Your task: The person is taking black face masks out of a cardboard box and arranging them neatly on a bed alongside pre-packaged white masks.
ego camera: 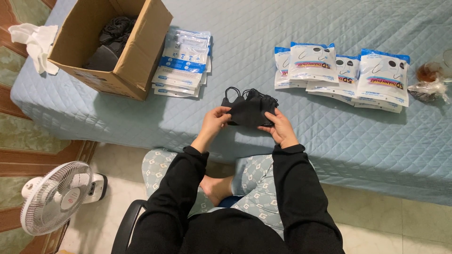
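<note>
Your left hand (215, 118) and right hand (279, 126) are both clamped on a small stack of black fabric face masks (248, 109), one at each end, holding it just above the near edge of the bed with the light blue quilted cover (329, 141). To your left an open brown cardboard box (127, 56) sits beside a pile of flat white-and-blue plastic pouches (183, 63). To your right lie filled white-and-blue packets (343, 75), well apart from your hands.

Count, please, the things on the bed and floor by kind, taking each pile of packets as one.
Cardboard box: 1
Piles of packets: 2, a flat pile by the box and a filled pile at right
Bundle of black masks held in the left hand and right hand: 1
White cloth: 1
Fan: 1
Total: 6
</note>
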